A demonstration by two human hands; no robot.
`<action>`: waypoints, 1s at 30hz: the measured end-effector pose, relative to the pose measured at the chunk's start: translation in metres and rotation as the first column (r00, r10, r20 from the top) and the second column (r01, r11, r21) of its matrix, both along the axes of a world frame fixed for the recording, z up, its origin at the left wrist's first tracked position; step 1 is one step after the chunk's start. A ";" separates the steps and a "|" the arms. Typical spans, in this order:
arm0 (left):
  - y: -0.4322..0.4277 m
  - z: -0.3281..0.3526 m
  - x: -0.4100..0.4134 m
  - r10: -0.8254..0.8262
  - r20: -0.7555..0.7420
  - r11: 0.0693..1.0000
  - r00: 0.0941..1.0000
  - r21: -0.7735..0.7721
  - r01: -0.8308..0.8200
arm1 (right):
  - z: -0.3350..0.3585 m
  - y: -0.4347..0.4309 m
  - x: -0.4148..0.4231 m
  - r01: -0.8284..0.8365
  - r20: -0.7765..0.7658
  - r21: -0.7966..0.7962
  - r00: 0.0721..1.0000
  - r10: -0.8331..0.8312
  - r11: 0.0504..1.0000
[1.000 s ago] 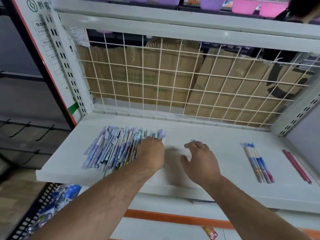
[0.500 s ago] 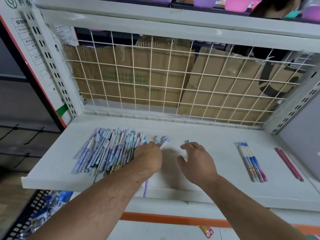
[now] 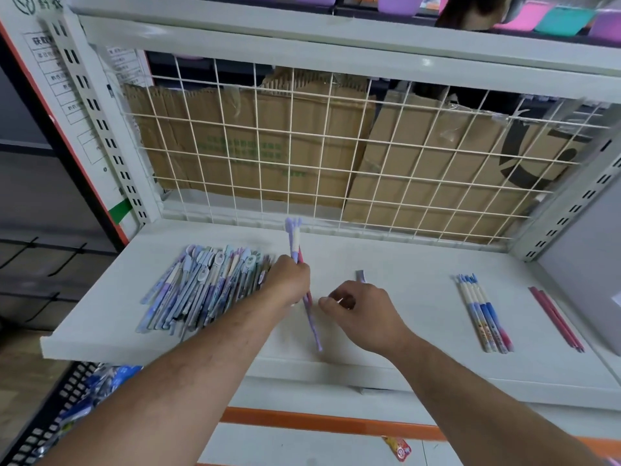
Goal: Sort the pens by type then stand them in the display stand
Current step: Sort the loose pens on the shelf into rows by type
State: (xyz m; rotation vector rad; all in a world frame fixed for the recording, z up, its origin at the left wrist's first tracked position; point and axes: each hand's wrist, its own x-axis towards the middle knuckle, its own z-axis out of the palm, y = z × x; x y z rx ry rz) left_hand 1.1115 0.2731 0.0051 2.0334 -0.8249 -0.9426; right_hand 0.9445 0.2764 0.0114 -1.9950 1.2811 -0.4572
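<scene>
In the left hand (image 3: pixel 288 281), pens (image 3: pixel 295 238) stand caps-up.

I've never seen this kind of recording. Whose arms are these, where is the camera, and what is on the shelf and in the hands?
No machine here: the two grips are a person's bare hands, filmed by one wide-angle camera worn on the head, looking down. The left grip holds a few pens tilted above the white shelf. The right grip, fingers curled, is beside them; whether it holds anything is unclear. On the shelf lie a big mixed pile of pens at left, and a blue-and-white group and pink pens at right.
</scene>
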 end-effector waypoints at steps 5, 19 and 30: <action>0.000 -0.001 -0.013 0.026 -0.141 0.996 0.990 -0.081 -0.038 | 0.016 0.012 0.005 -0.098 0.139 0.339 0.989 0.053 0.936; 0.001 -0.012 -0.029 -0.119 -0.452 0.964 0.884 -0.266 -0.006 | 0.002 0.023 0.005 0.125 0.241 0.323 0.948 -0.209 0.938; -0.007 -0.002 -0.084 -0.262 -0.476 0.947 0.840 -0.294 0.129 | 0.008 0.009 -0.035 0.395 0.207 0.294 0.863 -0.461 0.870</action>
